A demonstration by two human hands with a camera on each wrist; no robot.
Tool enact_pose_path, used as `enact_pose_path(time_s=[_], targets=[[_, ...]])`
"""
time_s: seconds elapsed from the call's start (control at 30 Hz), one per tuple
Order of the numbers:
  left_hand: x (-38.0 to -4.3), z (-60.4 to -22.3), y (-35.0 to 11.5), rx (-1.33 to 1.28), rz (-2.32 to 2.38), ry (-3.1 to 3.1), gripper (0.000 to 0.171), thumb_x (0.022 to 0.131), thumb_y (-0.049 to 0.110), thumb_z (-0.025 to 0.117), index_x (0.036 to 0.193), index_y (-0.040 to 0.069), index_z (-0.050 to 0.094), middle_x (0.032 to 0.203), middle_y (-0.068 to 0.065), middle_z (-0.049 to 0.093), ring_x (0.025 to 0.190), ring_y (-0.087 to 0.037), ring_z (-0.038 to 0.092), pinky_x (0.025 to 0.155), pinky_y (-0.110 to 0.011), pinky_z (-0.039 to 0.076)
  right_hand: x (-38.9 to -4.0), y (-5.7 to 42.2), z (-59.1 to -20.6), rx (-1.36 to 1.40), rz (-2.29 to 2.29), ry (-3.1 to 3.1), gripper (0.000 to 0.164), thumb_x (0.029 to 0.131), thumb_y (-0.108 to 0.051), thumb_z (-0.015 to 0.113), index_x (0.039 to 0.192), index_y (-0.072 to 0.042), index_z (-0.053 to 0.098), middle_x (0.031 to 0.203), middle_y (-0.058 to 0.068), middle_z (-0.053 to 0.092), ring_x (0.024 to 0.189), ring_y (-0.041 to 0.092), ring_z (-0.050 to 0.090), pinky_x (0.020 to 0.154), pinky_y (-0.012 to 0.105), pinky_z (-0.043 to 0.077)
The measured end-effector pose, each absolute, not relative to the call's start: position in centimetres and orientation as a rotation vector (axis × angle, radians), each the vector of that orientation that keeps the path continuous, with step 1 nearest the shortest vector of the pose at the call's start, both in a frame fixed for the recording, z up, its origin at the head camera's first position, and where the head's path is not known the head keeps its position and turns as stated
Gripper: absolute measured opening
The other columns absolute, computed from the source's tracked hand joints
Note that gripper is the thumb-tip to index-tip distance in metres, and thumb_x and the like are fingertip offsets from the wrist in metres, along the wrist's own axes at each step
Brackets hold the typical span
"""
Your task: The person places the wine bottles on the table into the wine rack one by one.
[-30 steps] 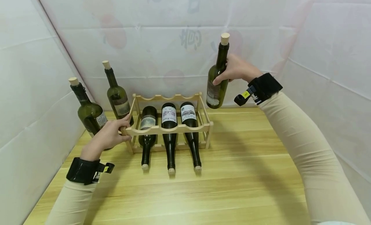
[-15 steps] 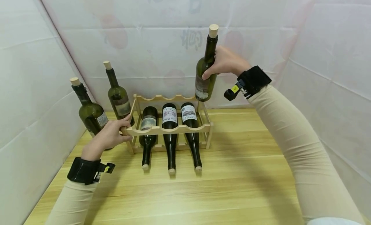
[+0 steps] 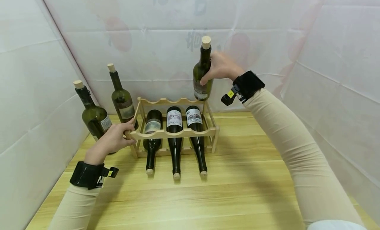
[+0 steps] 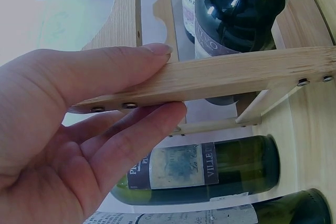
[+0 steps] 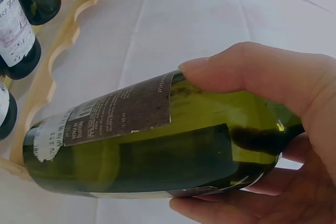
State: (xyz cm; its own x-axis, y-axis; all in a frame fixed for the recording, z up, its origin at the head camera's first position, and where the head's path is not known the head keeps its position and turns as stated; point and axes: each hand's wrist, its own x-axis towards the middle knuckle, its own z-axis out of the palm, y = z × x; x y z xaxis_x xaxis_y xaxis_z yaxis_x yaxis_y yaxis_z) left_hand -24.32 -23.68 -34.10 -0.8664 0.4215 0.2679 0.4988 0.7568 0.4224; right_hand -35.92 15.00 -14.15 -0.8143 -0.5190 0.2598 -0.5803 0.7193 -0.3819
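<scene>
My right hand grips a green wine bottle round its shoulder, cork up and nearly upright. The base of that bottle overlaps the back rail at the right end of the wooden wine rack in the head view. My left hand pinches the rack's left front corner, thumb on top and fingers beneath, as the left wrist view shows on the wooden rail. Three bottles lie in the lower tier with necks toward me: a left one, a middle one and a right one.
Two corked bottles stand left of the rack, one at the back and one nearer, partly hidden behind my left hand. White cloth walls enclose the wooden table at the back and sides.
My right hand has carried its bottle leftward, from right of the rack to over its back right end, rising first and then lowering. The left hand keeps its hold on the rack.
</scene>
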Motion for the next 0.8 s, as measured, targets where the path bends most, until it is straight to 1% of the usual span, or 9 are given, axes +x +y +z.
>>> enact_pose_path(time_s=[0.07,0.2,0.27,0.33,0.43,0.5,0.67,0.73,0.8], targets=[[-24.3,-34.1,-23.7,-0.736,-0.738,-2.797,0.02,0.074,0.006,0.079,0.082,0.012,0.062,0.146,-0.025,0.035,0.049,-0.008,0.05,0.054,-0.032,0.041,-36.1,14.8,-14.4,0.911,0.675,-2.773,0.055,0.063,-0.019,0.086,0.111,-0.007,0.061,0.102,0.008,0.064,0.09,0.021,0.059,0.08,0.038,0.047],[-24.3,-34.1,-23.9,-0.736,-0.739,-2.798,0.02,0.074,0.007,0.079,0.082,0.012,0.062,0.146,-0.024,0.034,0.05,-0.008,0.051,0.055,-0.032,0.041,-36.5,14.4,-14.8,0.944,0.674,-2.737,0.05,0.062,-0.017,0.086,0.105,-0.007,0.064,0.096,0.007,0.066,0.085,0.019,0.06,0.077,0.036,0.048],[-24.4,-34.1,-23.9,-0.736,-0.739,-2.797,0.019,0.074,0.007,0.079,0.082,0.012,0.062,0.147,-0.024,0.034,0.052,-0.01,0.053,0.055,-0.033,0.041,-36.6,14.2,-15.0,0.953,0.671,-2.724,0.046,0.061,-0.017,0.087,0.101,-0.007,0.066,0.092,0.007,0.067,0.081,0.018,0.061,0.074,0.035,0.048],[-24.4,-34.0,-23.9,-0.738,-0.739,-2.795,0.019,0.074,0.007,0.079,0.081,0.012,0.062,0.146,-0.024,0.034,0.055,-0.012,0.056,0.055,-0.033,0.041,-36.9,13.9,-15.2,0.972,0.671,-2.717,0.045,0.06,-0.016,0.087,0.1,-0.007,0.067,0.093,0.008,0.068,0.082,0.018,0.061,0.075,0.036,0.048],[-24.4,-34.0,-23.9,-0.736,-0.739,-2.795,0.02,0.074,0.007,0.079,0.082,0.012,0.062,0.146,-0.024,0.035,0.057,-0.014,0.057,0.055,-0.033,0.041,-37.2,13.7,-15.7,0.998,0.663,-2.725,0.049,0.06,-0.015,0.087,0.104,-0.006,0.066,0.097,0.009,0.067,0.086,0.02,0.061,0.077,0.036,0.049],[-24.4,-34.1,-23.9,-0.736,-0.738,-2.793,0.02,0.073,0.006,0.08,0.082,0.012,0.062,0.146,-0.024,0.035,0.057,-0.013,0.057,0.055,-0.032,0.041,-37.5,13.6,-16.0,1.038,0.638,-2.724,0.054,0.06,-0.015,0.087,0.11,-0.006,0.065,0.103,0.009,0.066,0.092,0.021,0.06,0.083,0.036,0.048],[-24.4,-34.1,-23.9,-0.739,-0.739,-2.79,0.021,0.073,0.006,0.079,0.083,0.011,0.062,0.146,-0.024,0.035,0.051,-0.009,0.052,0.055,-0.032,0.041,-38.1,13.3,-16.7,1.16,0.627,-2.68,0.065,0.059,-0.01,0.086,0.119,-0.005,0.062,0.115,0.011,0.063,0.108,0.023,0.056,0.095,0.036,0.043],[-24.4,-34.1,-23.8,-0.74,-0.742,-2.79,0.021,0.074,0.006,0.079,0.083,0.011,0.061,0.146,-0.025,0.035,0.05,-0.008,0.051,0.055,-0.033,0.041,-38.3,13.2,-16.9,1.193,0.647,-2.662,0.065,0.057,-0.006,0.086,0.117,-0.003,0.062,0.115,0.011,0.063,0.108,0.023,0.056,0.096,0.036,0.042],[-24.4,-34.2,-23.8,-0.743,-0.743,-2.79,0.021,0.074,0.006,0.079,0.083,0.011,0.061,0.146,-0.025,0.035,0.051,-0.008,0.051,0.055,-0.033,0.041,-38.5,13.1,-17.2,1.197,0.628,-2.656,0.064,0.056,-0.006,0.086,0.115,-0.005,0.062,0.112,0.009,0.063,0.106,0.022,0.056,0.094,0.037,0.043]])
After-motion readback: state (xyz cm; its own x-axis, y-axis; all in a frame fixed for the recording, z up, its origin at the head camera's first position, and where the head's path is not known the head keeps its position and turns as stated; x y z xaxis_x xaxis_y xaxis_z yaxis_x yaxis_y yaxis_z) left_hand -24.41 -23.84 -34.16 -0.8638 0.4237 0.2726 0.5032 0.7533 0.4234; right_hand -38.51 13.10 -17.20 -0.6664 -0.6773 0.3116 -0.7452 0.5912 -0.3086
